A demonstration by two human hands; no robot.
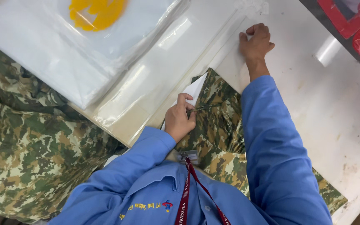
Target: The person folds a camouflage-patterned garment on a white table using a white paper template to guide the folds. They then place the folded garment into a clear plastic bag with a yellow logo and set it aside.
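The step in hand looks like bagging: the folded camouflage garment [219, 125] lies at the bench's near edge, its end at the mouth of a clear plastic bag [213, 50]. The left hand [180, 118] pinches the garment with a white card [194, 88]. The right hand [256, 41], arm outstretched, is fisted on the bag (holding it flat). Next calls for sliding the garment straight in.

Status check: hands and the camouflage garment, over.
Left hand pinching white card on folded camouflage garment. Right hand fisted on clear plastic bag. Nothing obstructing.
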